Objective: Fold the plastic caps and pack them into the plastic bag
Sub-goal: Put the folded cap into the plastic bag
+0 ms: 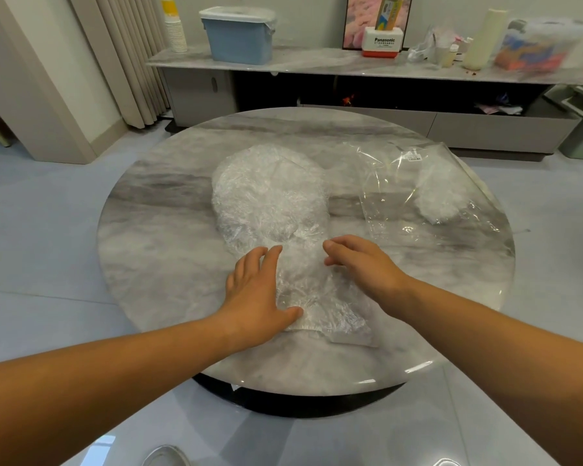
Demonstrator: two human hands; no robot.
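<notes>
A crinkled clear plastic cap (312, 290) lies flattened on the round marble table (155, 250) near its front edge. My left hand (256, 297) presses on the cap's left side with straight fingers, thumb on its near edge. My right hand (360, 260) rests on the cap's right side, fingers relaxed and pointing left. Behind them sits a loose pile of plastic caps (270, 193). To the right lies a clear plastic bag (394, 203) with a white wad of folded caps (441, 196) inside it.
A long marble sideboard (317, 63) stands behind the table with a blue lidded bin (239, 35), a stack of paper cups (175, 28), a Panasonic box (382, 43) and other clutter. Curtains hang at the left. Grey floor surrounds the table.
</notes>
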